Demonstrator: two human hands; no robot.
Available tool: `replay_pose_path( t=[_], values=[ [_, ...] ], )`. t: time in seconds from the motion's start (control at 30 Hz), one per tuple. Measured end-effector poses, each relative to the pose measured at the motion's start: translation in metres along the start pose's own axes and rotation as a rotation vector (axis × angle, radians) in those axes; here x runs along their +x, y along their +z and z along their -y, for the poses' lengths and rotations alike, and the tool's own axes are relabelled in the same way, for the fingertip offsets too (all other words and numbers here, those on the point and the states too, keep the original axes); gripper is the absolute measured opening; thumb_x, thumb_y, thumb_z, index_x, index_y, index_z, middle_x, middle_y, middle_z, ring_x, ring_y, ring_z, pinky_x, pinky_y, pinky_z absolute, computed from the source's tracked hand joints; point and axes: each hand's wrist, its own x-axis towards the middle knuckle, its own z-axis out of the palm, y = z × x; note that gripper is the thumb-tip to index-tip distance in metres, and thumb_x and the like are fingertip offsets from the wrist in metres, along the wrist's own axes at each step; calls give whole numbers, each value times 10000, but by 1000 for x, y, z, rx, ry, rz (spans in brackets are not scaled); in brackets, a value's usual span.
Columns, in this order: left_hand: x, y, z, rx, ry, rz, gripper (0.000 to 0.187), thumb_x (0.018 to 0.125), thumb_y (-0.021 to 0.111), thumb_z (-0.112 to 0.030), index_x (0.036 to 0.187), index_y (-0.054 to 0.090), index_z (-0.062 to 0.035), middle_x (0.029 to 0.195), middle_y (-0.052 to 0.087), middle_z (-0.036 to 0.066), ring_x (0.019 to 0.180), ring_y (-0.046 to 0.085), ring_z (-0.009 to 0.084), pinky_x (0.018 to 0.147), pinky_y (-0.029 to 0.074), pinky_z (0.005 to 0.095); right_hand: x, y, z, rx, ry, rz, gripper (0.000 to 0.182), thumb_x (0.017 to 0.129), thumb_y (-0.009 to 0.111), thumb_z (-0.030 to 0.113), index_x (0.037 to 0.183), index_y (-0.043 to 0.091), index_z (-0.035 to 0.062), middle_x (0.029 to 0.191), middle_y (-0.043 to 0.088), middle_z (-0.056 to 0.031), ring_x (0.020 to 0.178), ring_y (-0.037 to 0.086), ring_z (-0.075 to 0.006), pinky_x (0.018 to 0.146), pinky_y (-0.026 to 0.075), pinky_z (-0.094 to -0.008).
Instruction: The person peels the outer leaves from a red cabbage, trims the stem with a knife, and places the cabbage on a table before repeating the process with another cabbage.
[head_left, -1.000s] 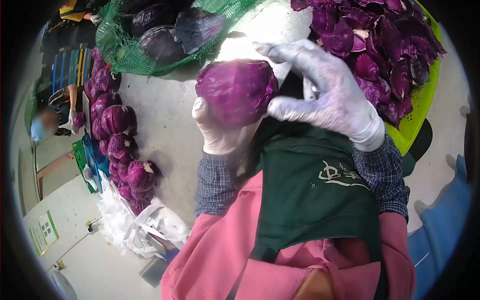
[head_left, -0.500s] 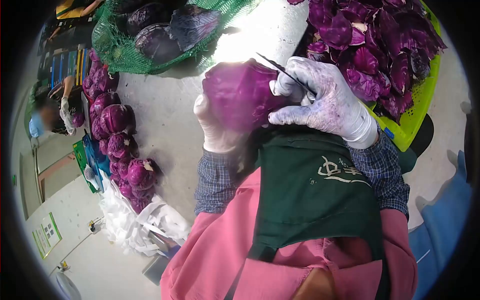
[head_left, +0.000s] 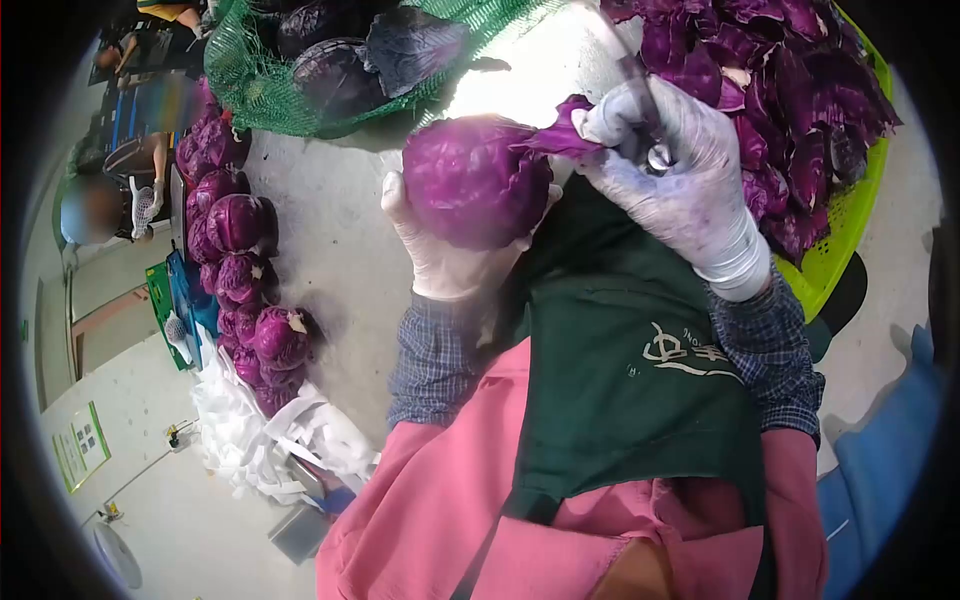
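Note:
My left hand point(head_left: 450, 262), in a white glove, is wrapped round the underside of a red cabbage point(head_left: 478, 182). My right hand point(head_left: 672, 170), also gloved, stands to the right of the cabbage. Its fingertips pinch a purple leaf point(head_left: 566, 132) that peels away from the cabbage's upper right side. The same hand holds a knife point(head_left: 645, 88), whose blade points up and is blurred. Both hands are above the grey table point(head_left: 335, 215).
A green mesh bag point(head_left: 262, 100) with dark cabbages lies at the top. Trimmed cabbages point(head_left: 238, 223) line the left, above white strips point(head_left: 235, 425). At right stands a yellow-green crate point(head_left: 868, 215) full of loose leaves. A co-worker point(head_left: 90, 210) is at far left.
My right hand has moved right, pulling a leaf partly off the cabbage. The knife now points more upward. The view has shifted slightly.

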Motion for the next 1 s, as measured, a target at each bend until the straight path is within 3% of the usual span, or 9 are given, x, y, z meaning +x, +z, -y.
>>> replay_pose_path(
  t=[0.17,0.37,0.43,0.53,0.63,0.73,0.83,0.97,1.0],
  values=[
    [-14,-5,-69,307,379,-239,1011,795,603,-737,1524,336,-88,1486,436,242,1298,482,486,773,582,656,17,-27,-9,261,460,-412,336,908,705,34,1237,635,39,979,698,-3,656,541,-3,540,414,-158],
    [-90,-24,-252,273,842,-469,1025,683,763,-575,1493,361,-95,1486,405,214,1339,416,427,875,554,492,9,-32,-33,0,514,-221,424,933,712,108,1337,599,40,851,577,68,594,432,31,458,341,-137],
    [-112,4,-289,-350,695,-413,1087,662,809,-529,1491,320,-24,1501,356,255,1340,412,432,966,543,493,7,-24,-41,52,553,-126,432,934,712,107,1343,590,43,854,592,62,593,438,22,467,354,-135],
    [-140,7,-330,-347,952,-126,1141,708,833,-495,1532,235,21,1549,290,298,1412,361,444,1108,454,531,7,-20,-46,-115,492,23,512,902,695,55,1391,542,52,1005,636,-11,822,590,-54,616,465,-188],
    [-122,8,-321,510,1187,-131,1012,857,763,-454,1539,220,60,1577,257,332,1445,340,450,1178,369,524,7,-16,-68,-427,169,107,513,885,645,24,1386,539,38,1111,617,-144,990,641,-247,851,529,-342],
    [-61,38,-258,1222,864,-266,520,1050,484,-254,1439,440,88,1427,516,292,1315,538,351,1108,444,425,21,-9,-52,-391,291,250,463,943,588,29,1403,538,43,1097,619,-143,842,653,-198,756,542,-320],
    [10,80,-190,1903,780,-200,331,959,638,-40,1280,633,36,1261,664,100,1164,619,172,1010,492,307,38,14,-35,-160,330,396,440,981,548,33,1420,533,49,1066,629,-139,684,631,-157,669,539,-295],
    [112,85,-221,2675,991,304,481,968,644,-392,1226,653,14,1113,708,210,1027,692,324,936,540,378,36,22,-36,-65,342,404,457,994,531,34,1450,521,57,1008,651,-112,577,580,-116,598,520,-260],
    [120,97,-224,2962,553,-52,558,978,568,-494,1225,656,-1,1078,712,221,988,691,353,927,534,402,32,16,-41,-58,373,385,461,994,531,33,1454,518,55,1005,654,-108,580,578,-109,594,518,-257]
  ],
)
